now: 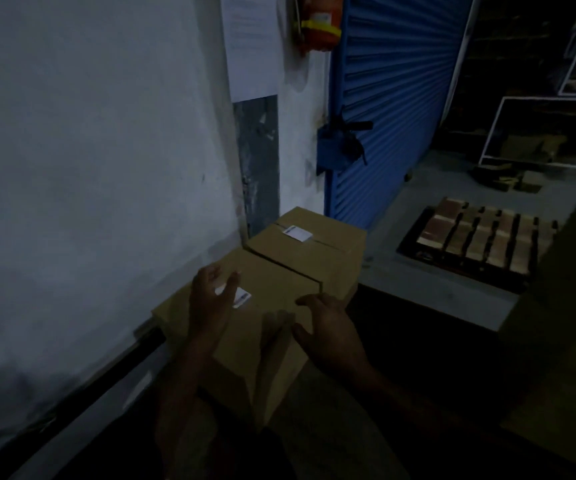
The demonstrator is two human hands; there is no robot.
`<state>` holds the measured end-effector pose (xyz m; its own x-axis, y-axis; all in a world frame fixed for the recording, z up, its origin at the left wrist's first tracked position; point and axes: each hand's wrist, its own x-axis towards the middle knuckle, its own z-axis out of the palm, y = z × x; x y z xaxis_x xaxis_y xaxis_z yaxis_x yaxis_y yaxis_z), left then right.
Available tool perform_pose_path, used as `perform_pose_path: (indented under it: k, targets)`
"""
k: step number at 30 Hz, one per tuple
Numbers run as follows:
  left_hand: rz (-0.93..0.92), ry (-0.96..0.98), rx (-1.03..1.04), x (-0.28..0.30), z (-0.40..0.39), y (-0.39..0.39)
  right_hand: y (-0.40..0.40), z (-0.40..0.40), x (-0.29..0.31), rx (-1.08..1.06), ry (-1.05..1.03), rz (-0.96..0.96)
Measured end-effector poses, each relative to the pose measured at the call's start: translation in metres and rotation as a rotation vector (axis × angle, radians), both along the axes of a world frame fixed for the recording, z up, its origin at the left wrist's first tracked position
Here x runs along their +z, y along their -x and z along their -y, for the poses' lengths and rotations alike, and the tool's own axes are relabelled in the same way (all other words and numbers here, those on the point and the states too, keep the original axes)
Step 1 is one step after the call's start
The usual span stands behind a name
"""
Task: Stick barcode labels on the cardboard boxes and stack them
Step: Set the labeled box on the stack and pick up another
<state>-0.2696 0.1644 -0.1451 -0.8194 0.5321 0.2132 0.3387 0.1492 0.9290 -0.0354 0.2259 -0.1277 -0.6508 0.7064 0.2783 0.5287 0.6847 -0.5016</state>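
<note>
Our left hand (pixel 210 303) lies with its fingers spread and fairly straight over the top of the near cardboard box (pixel 245 341), its fingertips at the white barcode label (pixel 241 296) stuck there; whether they press the label or only hover above it we cannot tell in this dim light. Our right hand (pixel 324 323) is likewise open, fingers fanned and loosely bent, resting at the right edge of the same box's top, near the flap seam. Neither hand pinches or curls round anything.

We count two cardboard boxes and two barcode labels, one on each. Taking the near box as our landmark: the far cardboard box (pixel 311 251) stands just behind it, touching or nearly touching its rear edge, and its own label (pixel 297 233) sits across the top seam. Both boxes are shut and upright, side by side rather than stacked.

To the left of the near box rises a pale wall (pixel 89 150). Behind and to the right of it is one blue roller shutter (pixel 394 98), and a red fire extinguisher (pixel 319 24) hangs high on the wall beside the shutter. Well to the right of the near box, on the floor, lies one dark pallet (pixel 473 244) carrying rows of brownish packs.
</note>
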Motion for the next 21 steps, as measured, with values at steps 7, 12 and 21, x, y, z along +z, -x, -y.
perform_pose_path:
  k: [7, 12, 21]
  targets:
    - [-0.098, 0.507, -0.042, -0.018, 0.003, 0.093, 0.052, 0.015, -0.031, -0.143, 0.21, 0.156]
    - [-0.265, 0.768, -0.098, -0.033, -0.008, 0.106, 0.057, 0.018, -0.048, -0.221, 0.431, 0.103]
    - [0.075, 0.878, -0.212, -0.047, 0.009, 0.039, -0.015, 0.04, -0.043, -0.268, 0.41, 0.081]
